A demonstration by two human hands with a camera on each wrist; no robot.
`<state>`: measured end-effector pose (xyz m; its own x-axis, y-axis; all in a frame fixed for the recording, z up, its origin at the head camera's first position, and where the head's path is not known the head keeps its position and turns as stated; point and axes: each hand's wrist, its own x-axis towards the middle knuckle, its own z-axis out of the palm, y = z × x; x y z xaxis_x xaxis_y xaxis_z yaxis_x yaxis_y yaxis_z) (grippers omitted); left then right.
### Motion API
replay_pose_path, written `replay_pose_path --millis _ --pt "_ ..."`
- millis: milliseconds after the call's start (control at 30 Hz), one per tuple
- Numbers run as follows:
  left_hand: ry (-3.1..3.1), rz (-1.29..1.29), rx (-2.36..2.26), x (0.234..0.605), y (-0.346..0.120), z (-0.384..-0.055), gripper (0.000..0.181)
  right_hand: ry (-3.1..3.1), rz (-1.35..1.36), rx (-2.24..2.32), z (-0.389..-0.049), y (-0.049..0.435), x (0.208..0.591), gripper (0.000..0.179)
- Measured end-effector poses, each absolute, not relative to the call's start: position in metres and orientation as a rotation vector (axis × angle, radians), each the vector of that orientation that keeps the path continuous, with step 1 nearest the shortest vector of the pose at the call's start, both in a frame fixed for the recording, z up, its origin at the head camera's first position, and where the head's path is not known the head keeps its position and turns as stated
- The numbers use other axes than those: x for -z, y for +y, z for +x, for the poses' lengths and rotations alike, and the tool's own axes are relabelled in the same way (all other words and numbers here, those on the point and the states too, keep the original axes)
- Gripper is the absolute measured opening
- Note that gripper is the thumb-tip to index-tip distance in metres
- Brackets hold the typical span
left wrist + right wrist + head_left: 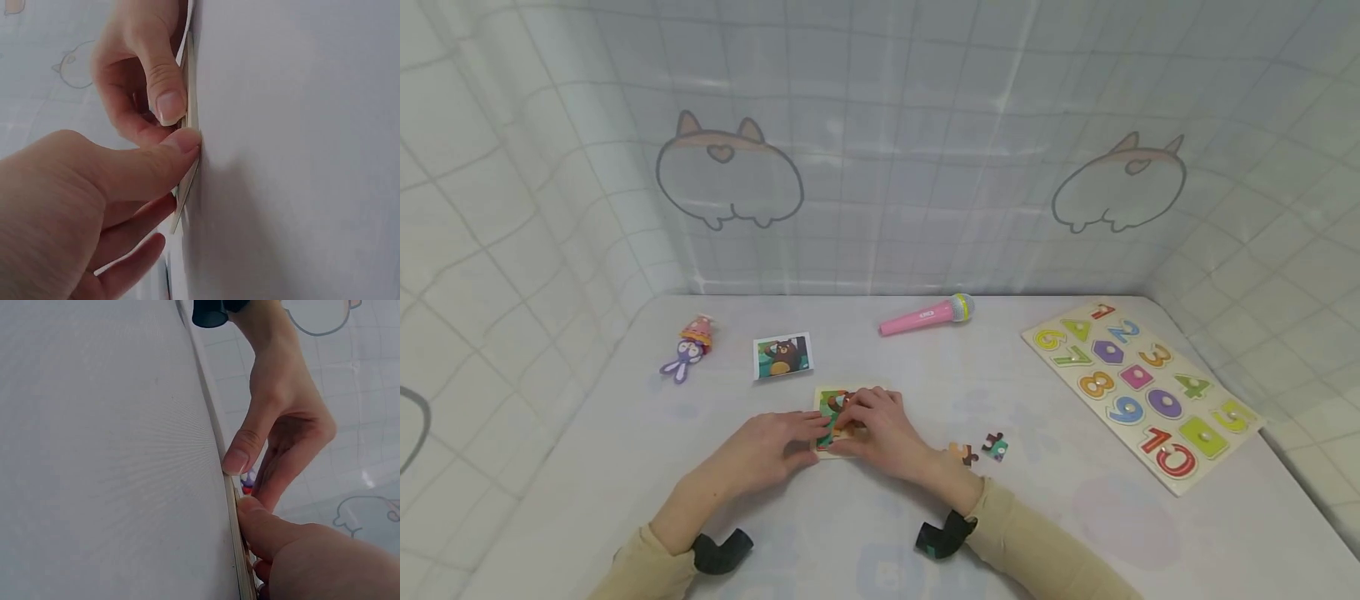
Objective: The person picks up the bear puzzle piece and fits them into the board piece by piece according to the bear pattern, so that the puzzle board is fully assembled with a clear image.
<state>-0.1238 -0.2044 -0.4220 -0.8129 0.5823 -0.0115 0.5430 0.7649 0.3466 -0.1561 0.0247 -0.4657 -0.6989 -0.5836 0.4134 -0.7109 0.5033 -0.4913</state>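
A small jigsaw puzzle board [824, 406] with a bear picture lies on the table, partly hidden under both hands. My left hand [775, 446] holds its left side, fingertips over the picture and thumb at the near edge. In the left wrist view the left thumb and fingers pinch the thin board edge [187, 194]. My right hand [880, 433] bends over the board's right part, its thumb and fingers pinching a brown puzzle piece on the picture, mostly hidden. Two loose jigsaw pieces, one orange-brown [961, 452] and one teal [996, 447], lie beside the right wrist.
A bear picture card [783, 357] lies behind the board, with a purple bunny toy [685, 354] farther left. Toward the back is a pink toy microphone [925, 317]. On the right lies a wooden number-and-shape board [1138, 392]. Patterned curtains [880, 167] enclose the table.
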Motion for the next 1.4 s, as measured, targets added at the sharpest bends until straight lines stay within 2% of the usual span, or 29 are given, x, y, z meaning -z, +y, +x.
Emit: replay_pose_path --millis 167,400,700,1067,1400 --pt "2.837 0.942 -0.424 0.421 -0.203 -0.123 0.034 -2.566 1.113 -0.978 -0.157 0.024 0.466 0.022" --pt "2.871 0.960 -0.375 0.420 -0.199 -0.119 0.031 -2.629 1.068 -1.043 -0.160 0.029 0.464 0.008" --pt "2.926 0.997 -0.352 0.423 -0.195 -0.118 0.037 -2.643 1.022 -1.007 -0.161 0.032 0.463 0.009" --pt "2.933 1.154 -0.175 0.421 -0.191 -0.117 0.032 -2.658 0.991 -1.018 -0.160 0.033 0.461 0.010" --pt "2.933 1.070 -0.320 0.425 -0.190 -0.117 0.036 -2.666 0.974 -1.038 -0.161 0.033 0.461 0.011"
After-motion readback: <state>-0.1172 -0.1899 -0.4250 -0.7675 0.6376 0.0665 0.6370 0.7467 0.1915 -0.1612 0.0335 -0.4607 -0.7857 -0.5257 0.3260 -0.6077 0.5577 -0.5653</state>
